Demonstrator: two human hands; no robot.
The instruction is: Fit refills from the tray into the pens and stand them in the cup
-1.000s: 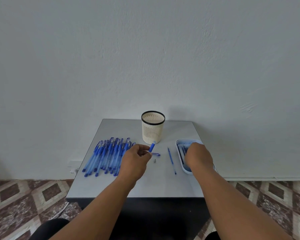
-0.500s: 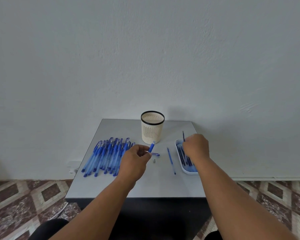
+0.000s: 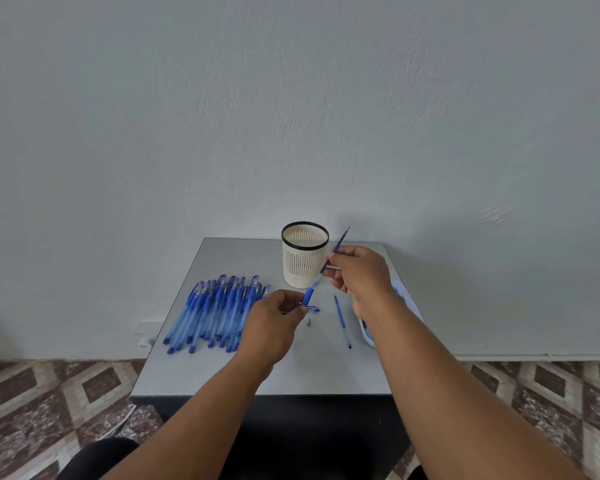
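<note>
A: Pens lie fanned in a heap at the left of the table, lower middle of the frame. Why there?

B: Probably a waiting stock, kept beside the left hand that feeds them in. That hand's fingers are curled round one pen barrel, its open end tipped up toward the right, likely so that a refill can slide in.

A: And the bits just right of it?

B: A blue cap and a small grey tip rest on the table, I'd guess taken off this pen. A loose refill lies further right.

A: The cup?

B: Upright behind the hands at frame centre, no pens visible in it.

A: The right hand?

B: Its fingers pinch a thin refill, slanted in line with the barrel's mouth. The tray sits at the right, mostly hidden by that forearm.
</note>
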